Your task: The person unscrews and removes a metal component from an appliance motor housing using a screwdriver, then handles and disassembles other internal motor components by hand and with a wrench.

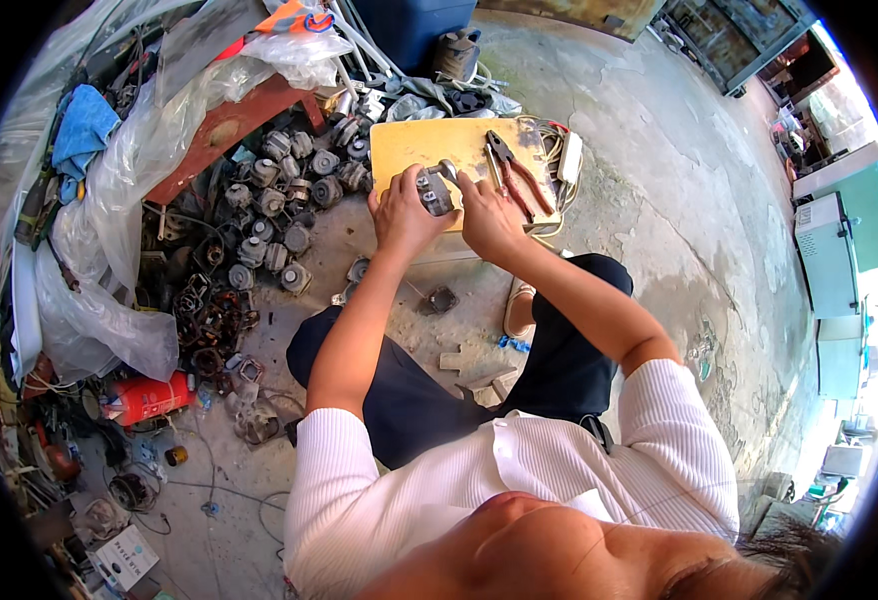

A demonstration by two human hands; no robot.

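Single head-worn fisheye view, looking steeply down, close over the workboard (pixel 414 140)

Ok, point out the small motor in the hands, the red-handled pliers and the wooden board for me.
small motor (pixel 435 190), head view, on its grey metal body between the two hands.
red-handled pliers (pixel 517 178), head view, on the handles near the pivot.
wooden board (pixel 409 145), head view, on its bare left part.

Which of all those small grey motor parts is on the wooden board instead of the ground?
Only the small grey metal motor part held between the left hand and right hand over the pale wooden board; the rest lie heaped on the concrete floor.
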